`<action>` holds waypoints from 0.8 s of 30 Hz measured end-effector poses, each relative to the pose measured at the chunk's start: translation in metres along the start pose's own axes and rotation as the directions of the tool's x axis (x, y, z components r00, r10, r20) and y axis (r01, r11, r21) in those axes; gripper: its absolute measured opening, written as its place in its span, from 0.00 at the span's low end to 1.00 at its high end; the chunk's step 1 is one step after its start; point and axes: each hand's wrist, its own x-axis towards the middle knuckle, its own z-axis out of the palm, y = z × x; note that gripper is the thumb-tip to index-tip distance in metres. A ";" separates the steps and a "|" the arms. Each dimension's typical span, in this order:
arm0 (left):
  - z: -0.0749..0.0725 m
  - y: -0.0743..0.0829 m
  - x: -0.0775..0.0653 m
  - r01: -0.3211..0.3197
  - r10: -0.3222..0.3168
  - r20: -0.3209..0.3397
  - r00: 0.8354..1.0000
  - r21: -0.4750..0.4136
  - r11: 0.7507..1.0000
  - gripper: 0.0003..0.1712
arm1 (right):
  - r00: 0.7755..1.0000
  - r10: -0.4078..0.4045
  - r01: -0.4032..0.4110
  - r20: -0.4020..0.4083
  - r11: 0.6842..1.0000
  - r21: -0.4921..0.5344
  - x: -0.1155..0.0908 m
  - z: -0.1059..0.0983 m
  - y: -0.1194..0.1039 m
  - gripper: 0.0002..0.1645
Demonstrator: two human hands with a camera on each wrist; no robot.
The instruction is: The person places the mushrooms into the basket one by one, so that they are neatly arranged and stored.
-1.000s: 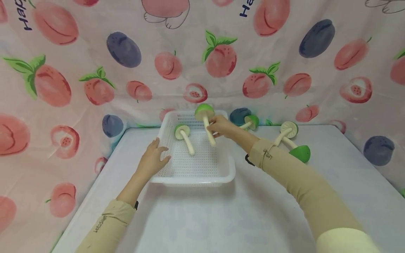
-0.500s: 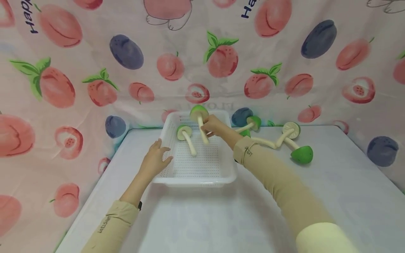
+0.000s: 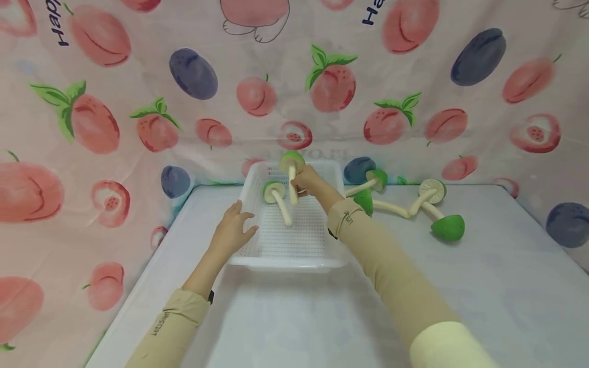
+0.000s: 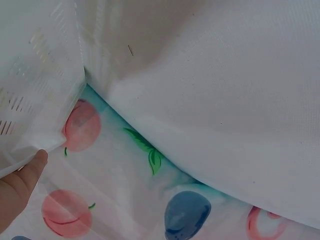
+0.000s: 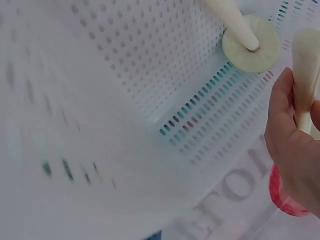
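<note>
My right hand (image 3: 309, 180) pinches the pale stem of a toy mushroom (image 3: 292, 160) with a green cap, held cap up over the back of a white plastic basket (image 3: 290, 263). In the right wrist view, the fingers and thumb of that hand (image 5: 292, 135) are around the stem. A second green-capped mushroom (image 3: 274, 192) lies inside the basket toward its left wall, stem toward me. My left hand (image 3: 231, 230) rests at the basket's left rim with its fingers spread. The left wrist view shows a fingertip (image 4: 42, 156) right at the rim.
Several more toy mushrooms lie on the white table right of the basket: one at the back (image 3: 378, 179), one partly behind my right arm (image 3: 363, 202), and two crossed ones (image 3: 448, 227) farther right. A fruit-printed cloth (image 3: 257, 97) hangs behind and at the left.
My right hand has moved left with the mushroom, farther over the basket, and the stem now hangs more upright. The left hand stays at the rim. The whole view shifts slightly.
</note>
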 end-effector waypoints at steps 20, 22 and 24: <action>0.001 0.000 0.001 0.001 -0.001 -0.008 1.000 0.001 1.000 0.22 | 0.981 0.194 -0.193 -0.010 0.978 0.079 0.008 0.002 0.043 0.18; 0.001 0.000 0.001 0.002 -0.002 -0.007 1.000 0.001 1.000 0.22 | 0.973 0.231 -0.230 -0.010 0.971 0.062 0.007 0.003 0.044 0.19; 0.001 0.001 0.001 0.001 -0.001 -0.008 1.000 -0.002 1.000 0.22 | 0.969 0.247 -0.246 -0.013 0.968 0.052 0.024 0.004 0.055 0.18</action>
